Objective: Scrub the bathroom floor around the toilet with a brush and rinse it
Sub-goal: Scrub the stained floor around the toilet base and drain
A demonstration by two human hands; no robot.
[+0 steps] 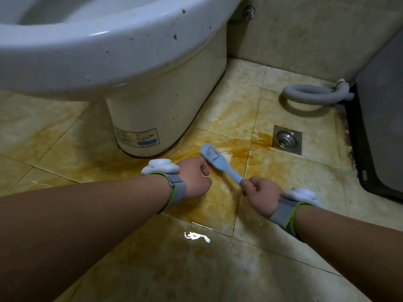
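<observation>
A light blue scrub brush (pixel 214 159) lies bristles-down on the wet, yellow-stained tile floor (pixel 218 118), just right of the toilet's pedestal (pixel 157 110). My right hand (pixel 262 196) grips the end of its handle. My left hand (pixel 196 177) is curled into a loose fist beside the brush's handle and holds nothing. Both wrists wear grey bands with white devices. The white toilet bowl (pixel 98 53) overhangs the upper left.
A steel floor drain (pixel 287 139) sits right of the brush. A grey corrugated hose (pixel 314 95) coils by the back wall. A dark grey appliance (pixel 383 131) stands at the right edge. A puddle glints on the tiles near me (pixel 197 236).
</observation>
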